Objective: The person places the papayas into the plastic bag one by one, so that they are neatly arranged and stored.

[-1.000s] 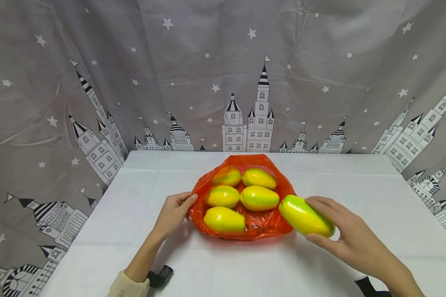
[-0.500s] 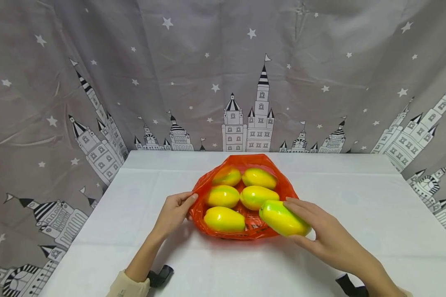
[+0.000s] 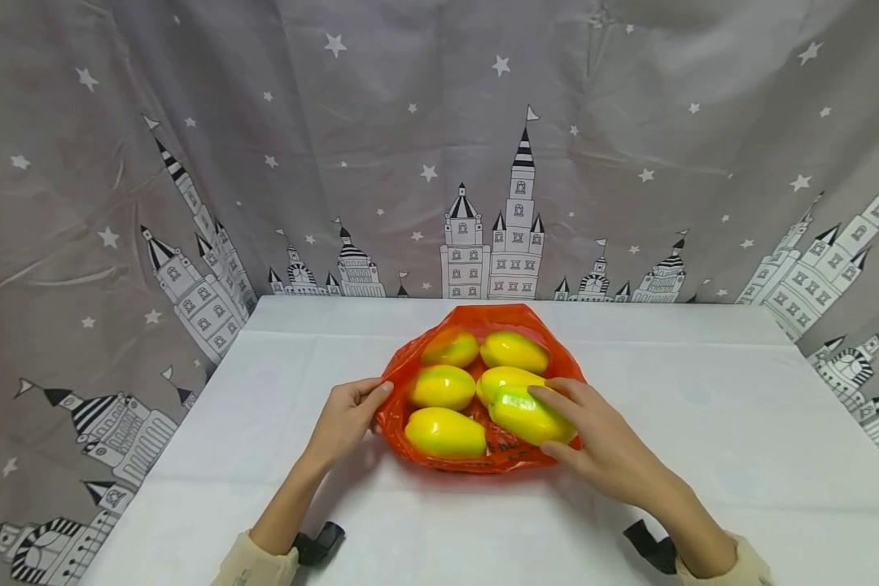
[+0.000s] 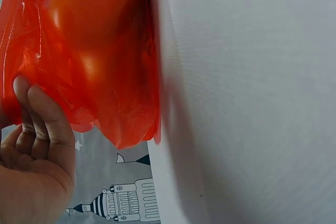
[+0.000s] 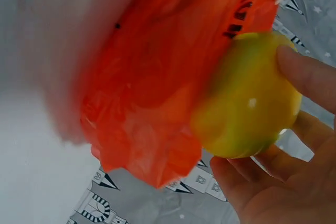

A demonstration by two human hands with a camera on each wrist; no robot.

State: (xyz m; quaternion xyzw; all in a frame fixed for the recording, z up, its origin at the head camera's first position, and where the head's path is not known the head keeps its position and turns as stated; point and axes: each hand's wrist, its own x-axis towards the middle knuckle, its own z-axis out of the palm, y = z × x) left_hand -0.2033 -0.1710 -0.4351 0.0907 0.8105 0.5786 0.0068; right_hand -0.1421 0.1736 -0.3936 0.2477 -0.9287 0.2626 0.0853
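Observation:
A red plastic bag (image 3: pixel 395 423) lies on the table with its mouth facing me and several yellow-green papayas (image 3: pixel 443 387) inside. My left hand (image 3: pixel 346 419) pinches the left edge of the bag's mouth between thumb and fingers; in the left wrist view, the fingers of that hand (image 4: pixel 44 150) curl at the bag's edge (image 4: pixel 100 77). With thumb and fingertips, my right hand (image 3: pixel 601 439) grips another papaya (image 3: pixel 527 417) at the right of the mouth. The right wrist view shows this papaya (image 5: pixel 252 93) with its far end overlapping the bag.
A white cloth (image 3: pixel 300 325) covers the table. Behind it hangs a grey curtain (image 3: pixel 381 106) printed with castles and stars. Black straps (image 3: pixel 321 544) show at both wrists, beside beige sleeves.
My right hand has carried the papaya leftward, from outside the bag's right edge to over its mouth. The left hand keeps its hold on the bag.

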